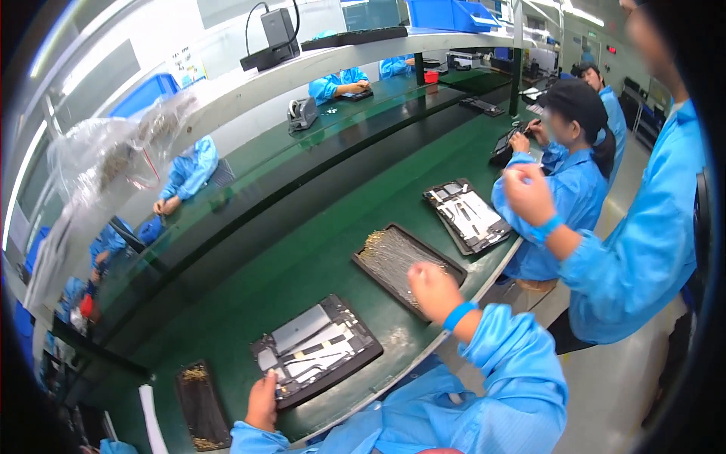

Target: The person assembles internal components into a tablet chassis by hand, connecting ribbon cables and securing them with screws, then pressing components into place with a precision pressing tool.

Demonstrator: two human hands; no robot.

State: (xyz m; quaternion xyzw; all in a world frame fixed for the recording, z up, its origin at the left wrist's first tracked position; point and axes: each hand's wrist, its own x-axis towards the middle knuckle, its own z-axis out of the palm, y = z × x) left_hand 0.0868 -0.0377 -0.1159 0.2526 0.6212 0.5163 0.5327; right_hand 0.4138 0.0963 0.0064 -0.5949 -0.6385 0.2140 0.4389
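The left hand (262, 402) clamps the opened tablet's (316, 349) near edge, while the right hand (431, 286) (loosely curled, empty) hovers over the parts tray (393, 256).

Single head-worn fisheye view looks steeply down, tilted, at close range over the green workbench (302, 265); edges bend at the rim. No second view.

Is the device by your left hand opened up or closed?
Opened up: the device lies flat with its back off, inner parts and metal plates showing.
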